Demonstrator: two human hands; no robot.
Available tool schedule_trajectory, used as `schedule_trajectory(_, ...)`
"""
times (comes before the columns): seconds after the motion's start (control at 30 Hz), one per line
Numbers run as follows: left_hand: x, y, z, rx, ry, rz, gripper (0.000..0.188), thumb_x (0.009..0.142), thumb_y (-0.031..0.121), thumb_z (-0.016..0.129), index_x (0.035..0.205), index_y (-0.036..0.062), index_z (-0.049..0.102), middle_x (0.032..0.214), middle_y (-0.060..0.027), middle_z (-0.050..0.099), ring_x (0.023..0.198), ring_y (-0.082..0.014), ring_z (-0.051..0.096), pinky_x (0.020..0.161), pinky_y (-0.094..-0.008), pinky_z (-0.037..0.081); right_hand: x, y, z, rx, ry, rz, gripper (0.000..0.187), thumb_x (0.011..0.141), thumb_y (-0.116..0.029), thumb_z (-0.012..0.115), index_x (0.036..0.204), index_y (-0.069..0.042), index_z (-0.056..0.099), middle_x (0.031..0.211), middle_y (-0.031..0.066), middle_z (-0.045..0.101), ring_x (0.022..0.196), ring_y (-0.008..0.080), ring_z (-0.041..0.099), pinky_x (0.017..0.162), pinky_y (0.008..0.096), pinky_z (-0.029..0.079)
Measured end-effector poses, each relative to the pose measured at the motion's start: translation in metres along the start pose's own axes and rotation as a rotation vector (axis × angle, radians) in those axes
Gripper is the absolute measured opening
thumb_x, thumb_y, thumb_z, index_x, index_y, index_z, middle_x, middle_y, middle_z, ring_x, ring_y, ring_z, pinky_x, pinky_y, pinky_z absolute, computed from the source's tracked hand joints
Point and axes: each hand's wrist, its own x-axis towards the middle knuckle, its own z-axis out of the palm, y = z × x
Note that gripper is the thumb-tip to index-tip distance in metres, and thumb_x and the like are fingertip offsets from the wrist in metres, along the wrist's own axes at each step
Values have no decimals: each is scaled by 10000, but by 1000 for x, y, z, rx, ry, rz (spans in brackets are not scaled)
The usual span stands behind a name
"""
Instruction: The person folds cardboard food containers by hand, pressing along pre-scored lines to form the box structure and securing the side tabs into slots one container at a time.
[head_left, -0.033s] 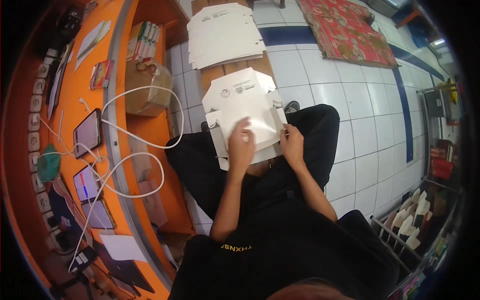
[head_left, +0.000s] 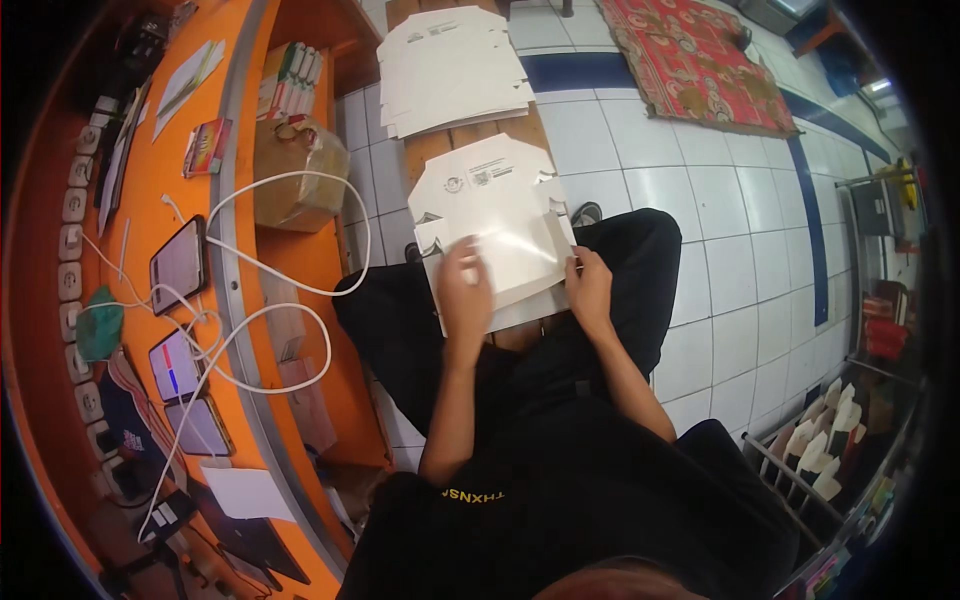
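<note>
- Partly folded white carton: centre of frame, printed panel facing up, between the wearer's knees, over a wooden bench.
- Left hand: on the carton's lower left part, motion-blurred; fingers loosely curved, partly spread. Cannot tell whether they grip anything.
- Right hand: at the carton's lower right edge; fingers bent, fingertips close together at the side panel. Firm pinch or mere contact: cannot tell.
- Stack of flat white cartons: upper centre, on the bench.
- Orange counter: left of frame; looped white cable hangs past its edge.
</note>
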Motion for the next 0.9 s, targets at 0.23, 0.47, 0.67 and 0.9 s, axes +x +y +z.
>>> schedule_trajectory(0.23, 12, -70, -44, -847, -450, -751, 476, 997, 338, 705, 1299, -19, 620, 1126, -119, 710, 968, -229, 696, 854, -340, 564, 1, -11, -9, 158, -29, 12, 191, 978, -81, 647, 1125, 23, 710, 960, 204, 701, 790, 326, 713, 716, 410, 557)
schedule_trajectory(0.47, 28, -47, -24, -702, -463, -496, 525, 912, 280, 814, 1290, -38, 635, 1123, -104, 717, 971, -187, 694, 862, -315, 552, -6, -28, -19, 207, -23, 37, 244, 966, -95, 679, 1194, -9, 698, 993, 158, 683, 883, 312, 694, 799, 420, 552)
schedule_trajectory(0.67, 26, -23, -6, -791, -216, -674, 443, 896, 293, 840, 1177, 21, 632, 1020, -47, 678, 881, -123, 671, 634, -267, 535, -20, -103, -48, -115, -173, -715, 304, 903, -93, 756, 1193, -54, 675, 1062, 64, 651, 1038, 274, 610, 998, 419, 448)
schedule_trajectory(0.9, 19, 1, 16, -901, -110, -665, 439, 930, 264, 811, 1207, 5, 590, 1070, -60, 673, 893, -142, 674, 657, -299, 554, -29, -89, -6, 152, -115, -372, 132, 892, -29, 747, 963, -23, 636, 897, 122, 641, 814, 289, 624, 769, 403, 502)
